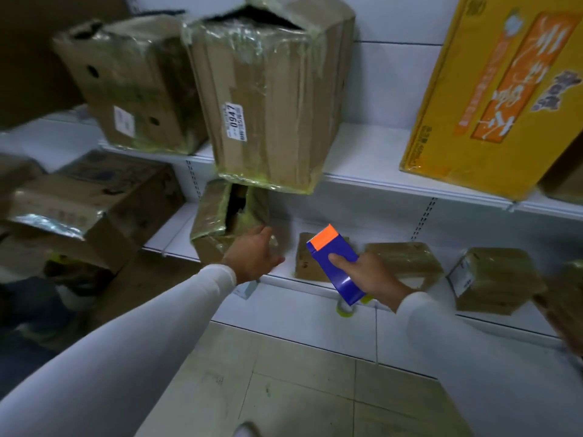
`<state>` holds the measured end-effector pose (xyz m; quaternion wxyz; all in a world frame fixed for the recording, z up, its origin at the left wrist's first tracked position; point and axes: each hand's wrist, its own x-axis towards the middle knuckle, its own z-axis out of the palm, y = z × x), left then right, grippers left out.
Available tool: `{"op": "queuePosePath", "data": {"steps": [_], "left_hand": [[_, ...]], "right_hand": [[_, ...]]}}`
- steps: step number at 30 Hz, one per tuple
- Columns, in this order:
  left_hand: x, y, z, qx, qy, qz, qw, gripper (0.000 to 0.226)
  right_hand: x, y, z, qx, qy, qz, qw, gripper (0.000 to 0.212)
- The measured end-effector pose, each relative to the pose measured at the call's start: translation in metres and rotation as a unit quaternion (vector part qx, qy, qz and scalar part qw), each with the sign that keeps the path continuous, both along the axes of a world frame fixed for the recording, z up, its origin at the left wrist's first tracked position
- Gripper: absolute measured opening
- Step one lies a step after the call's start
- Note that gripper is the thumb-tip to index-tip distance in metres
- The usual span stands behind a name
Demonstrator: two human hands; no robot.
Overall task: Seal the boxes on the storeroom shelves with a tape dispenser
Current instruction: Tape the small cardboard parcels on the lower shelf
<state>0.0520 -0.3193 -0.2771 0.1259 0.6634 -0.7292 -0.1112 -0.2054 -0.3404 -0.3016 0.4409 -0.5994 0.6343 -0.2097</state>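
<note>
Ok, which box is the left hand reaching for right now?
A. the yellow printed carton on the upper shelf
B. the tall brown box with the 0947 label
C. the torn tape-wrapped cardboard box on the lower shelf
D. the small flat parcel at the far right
C: the left hand sits at the torn tape-wrapped cardboard box on the lower shelf, while the right hand grips the blue and orange tape dispenser.

Dispenser [336, 263] in my right hand [367, 274]: smooth glossy blue plastic, orange tip. Boxes [268, 99] matt brown cardboard, wrapped in shiny crinkled tape. Shelf [372, 146] smooth white. My sleeves [164, 326] white cloth.
</note>
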Motion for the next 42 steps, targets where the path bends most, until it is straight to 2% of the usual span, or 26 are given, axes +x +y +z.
{"op": "queuePosePath", "data": {"steps": [6, 10, 14, 17, 20, 24, 27, 30, 33, 35, 42], "left_hand": [[0.053, 0.009, 0.006, -0.002, 0.011, 0.013, 1.000, 0.055], [0.095, 0.000, 0.000, 0.011, 0.009, 0.010, 1.000, 0.060], [0.147, -0.006, -0.011, -0.010, 0.043, -0.013, 0.999, 0.058], [0.181, -0.018, -0.020, 0.008, 0.019, -0.021, 1.000, 0.059], [0.186, -0.039, -0.026, 0.022, 0.030, -0.049, 0.998, 0.055], [0.156, -0.070, -0.031, 0.001, 0.081, -0.094, 0.992, 0.057], [0.137, -0.094, -0.036, -0.051, 0.036, -0.161, 0.985, 0.066], [0.132, -0.112, -0.042, -0.057, -0.019, -0.195, 0.979, 0.053], [0.143, -0.110, -0.056, -0.021, -0.038, -0.168, 0.985, 0.047], [0.158, -0.106, -0.068, -0.024, -0.052, -0.137, 0.989, 0.045], [0.177, -0.100, -0.100, 0.046, -0.107, -0.113, 0.987, 0.065]], "right_hand": [[0.042, 0.005, 0.004, -0.005, -0.016, 0.023, 1.000, 0.041], [0.084, 0.001, 0.009, -0.018, -0.018, 0.017, 1.000, 0.037], [0.128, 0.001, 0.000, -0.026, -0.058, -0.008, 0.998, 0.036], [0.154, 0.002, -0.012, -0.040, -0.051, -0.046, 0.997, 0.037], [0.169, 0.011, -0.024, -0.032, -0.069, -0.093, 0.993, 0.036], [0.163, 0.020, -0.031, -0.005, -0.055, -0.141, 0.989, 0.050], [0.152, 0.018, -0.026, 0.003, -0.026, -0.168, 0.985, 0.047], [0.147, 0.008, -0.021, 0.000, -0.027, -0.157, 0.987, 0.050], [0.149, -0.003, -0.019, 0.002, -0.039, -0.139, 0.989, 0.043], [0.155, -0.010, -0.021, 0.009, -0.046, -0.130, 0.990, 0.047], [0.171, -0.015, -0.034, 0.022, -0.051, -0.107, 0.993, 0.048]]}}
